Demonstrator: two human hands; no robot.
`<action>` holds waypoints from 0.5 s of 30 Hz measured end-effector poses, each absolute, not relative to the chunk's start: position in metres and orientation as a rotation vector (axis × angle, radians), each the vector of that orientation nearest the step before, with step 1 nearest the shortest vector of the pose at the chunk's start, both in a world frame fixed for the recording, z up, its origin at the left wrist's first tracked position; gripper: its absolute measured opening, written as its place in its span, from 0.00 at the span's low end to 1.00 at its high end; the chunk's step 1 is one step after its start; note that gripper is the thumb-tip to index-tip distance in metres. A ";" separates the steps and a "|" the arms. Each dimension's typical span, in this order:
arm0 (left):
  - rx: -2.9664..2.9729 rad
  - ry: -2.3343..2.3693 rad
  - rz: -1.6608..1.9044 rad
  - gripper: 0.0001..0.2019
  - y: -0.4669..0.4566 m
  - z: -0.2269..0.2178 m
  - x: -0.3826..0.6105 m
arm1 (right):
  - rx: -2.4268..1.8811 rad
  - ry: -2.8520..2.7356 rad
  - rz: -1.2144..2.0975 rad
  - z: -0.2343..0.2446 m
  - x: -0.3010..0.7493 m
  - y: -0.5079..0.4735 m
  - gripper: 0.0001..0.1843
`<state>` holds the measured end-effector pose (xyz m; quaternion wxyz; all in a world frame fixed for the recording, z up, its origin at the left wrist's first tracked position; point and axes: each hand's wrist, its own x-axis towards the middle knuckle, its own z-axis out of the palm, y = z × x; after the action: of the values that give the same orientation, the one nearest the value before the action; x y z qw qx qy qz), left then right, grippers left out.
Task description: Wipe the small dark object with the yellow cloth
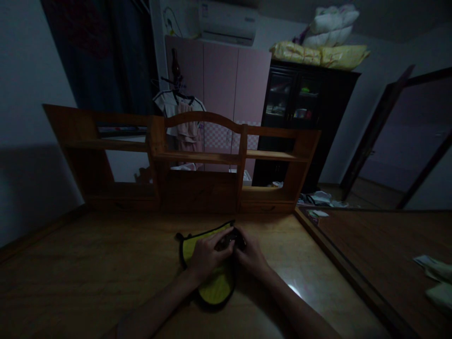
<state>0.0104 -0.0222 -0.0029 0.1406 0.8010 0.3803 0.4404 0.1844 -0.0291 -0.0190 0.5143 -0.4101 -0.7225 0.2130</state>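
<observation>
A small dark, shiny object [233, 239] sits between my two hands; in the dim light I cannot make out its kind. My left hand [207, 256] is closed on its left side, fingers curled around it. On the other side my right hand [252, 254] grips it too, thumb and fingers bent. Beneath my left hand lies a yellow-green cloth piece [216, 288] with black edging, flat on the wooden surface [134, 263]. My left hand and wrist hide its middle.
A wooden shelf unit [197, 157] with open compartments rises along the far edge. A raised wooden rim [339, 259] borders the right side. Beyond stand a pink wardrobe [219, 84], a black cabinet [310, 108] and hanging clothes [187, 122]. Pale cloth [438, 270] lies at the far right.
</observation>
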 end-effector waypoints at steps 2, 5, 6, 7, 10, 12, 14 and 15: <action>2.244 1.131 1.291 0.21 -0.022 -0.002 0.010 | -0.997 -1.606 0.670 -0.020 0.183 -0.025 0.27; 2.168 1.174 1.350 0.23 -0.022 0.002 0.008 | -0.940 -1.392 1.027 -0.023 0.181 -0.020 0.25; 2.161 1.177 1.369 0.23 -0.022 0.003 0.006 | -0.900 -1.339 1.140 -0.023 0.180 -0.020 0.23; 2.165 1.173 1.379 0.23 -0.022 0.004 0.005 | -0.856 -1.297 1.232 -0.023 0.179 -0.020 0.22; 2.258 1.116 1.386 0.23 -0.024 0.006 0.003 | -0.757 -1.262 1.371 -0.021 0.177 -0.023 0.19; 2.379 1.052 1.366 0.24 -0.025 0.005 0.002 | -0.749 -1.295 1.362 -0.019 0.177 -0.026 0.17; 2.507 0.981 1.335 0.26 -0.026 0.004 0.001 | -0.798 -1.366 1.262 -0.017 0.176 -0.028 0.17; 2.561 0.954 1.316 0.27 -0.026 0.004 0.001 | -0.834 -1.406 1.183 -0.017 0.176 -0.028 0.17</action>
<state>0.0014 -0.0261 0.0035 0.0541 0.8431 0.3141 0.4331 0.1760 -0.0277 -0.0171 0.5327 -0.3499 -0.5897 0.4960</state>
